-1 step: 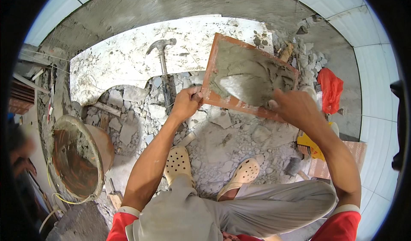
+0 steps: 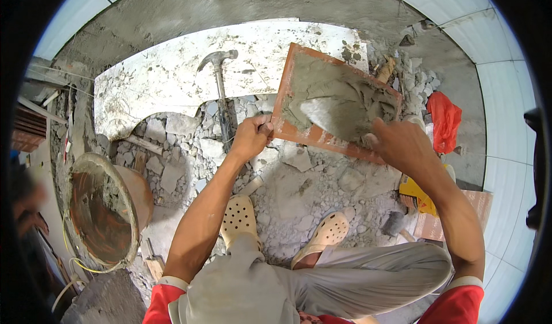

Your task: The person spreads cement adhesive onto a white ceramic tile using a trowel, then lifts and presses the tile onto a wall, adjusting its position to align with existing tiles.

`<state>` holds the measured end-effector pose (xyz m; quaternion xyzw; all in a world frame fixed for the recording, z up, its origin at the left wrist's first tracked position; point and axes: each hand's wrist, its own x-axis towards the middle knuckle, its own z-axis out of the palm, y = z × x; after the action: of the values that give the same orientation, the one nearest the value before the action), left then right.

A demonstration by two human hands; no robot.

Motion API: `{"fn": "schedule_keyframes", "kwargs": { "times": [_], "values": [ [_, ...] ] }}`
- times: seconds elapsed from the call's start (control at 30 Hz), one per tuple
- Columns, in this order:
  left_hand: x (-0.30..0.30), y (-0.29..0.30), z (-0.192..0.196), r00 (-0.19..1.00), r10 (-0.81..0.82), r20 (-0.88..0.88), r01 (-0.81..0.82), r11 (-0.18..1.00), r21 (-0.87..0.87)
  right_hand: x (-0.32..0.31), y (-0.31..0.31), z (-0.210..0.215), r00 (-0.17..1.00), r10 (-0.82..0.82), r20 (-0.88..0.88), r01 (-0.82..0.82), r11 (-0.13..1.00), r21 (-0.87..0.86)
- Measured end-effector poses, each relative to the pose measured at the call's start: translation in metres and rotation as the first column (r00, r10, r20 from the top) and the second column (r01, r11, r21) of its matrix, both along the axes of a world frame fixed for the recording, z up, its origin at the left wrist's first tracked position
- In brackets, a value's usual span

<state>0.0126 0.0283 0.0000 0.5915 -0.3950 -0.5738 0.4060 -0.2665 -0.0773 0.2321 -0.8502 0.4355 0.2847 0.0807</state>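
Your left hand (image 2: 250, 135) pinches the tile (image 2: 299, 131) at its near-left edge; your right hand (image 2: 402, 145), fingers closed on a trowel (image 2: 330, 114), blade pointing left across it.

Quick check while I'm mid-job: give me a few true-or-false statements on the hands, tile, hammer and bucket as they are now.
1. The left hand grips the tile by its lower left corner. True.
2. The tile's upturned face is bare. False: grey mortar covers it.
3. The right hand works a trowel in the mortar. True.
4. The hammer is in a hand. False: it lies on rubble, untouched.
5. The bucket is on the person's right. False: it is on the left.
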Motion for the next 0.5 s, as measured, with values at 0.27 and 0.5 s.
{"fn": "schedule_keyframes", "kwargs": {
  "times": [0.27, 0.5],
  "values": [
    [-0.001, -0.007, -0.006, 0.998, 0.039, -0.054, -0.039, 0.999, 0.005, 0.003, 0.011, -0.026, 0.999, 0.015, 0.033, -0.018, 0.995, 0.095],
    [0.0, -0.008, -0.008, 0.997, 0.058, -0.06, -0.056, 0.998, 0.035, -0.003, -0.007, 0.001, 0.987, 0.117, 0.11, -0.128, 0.986, 0.102]
  ]
}}
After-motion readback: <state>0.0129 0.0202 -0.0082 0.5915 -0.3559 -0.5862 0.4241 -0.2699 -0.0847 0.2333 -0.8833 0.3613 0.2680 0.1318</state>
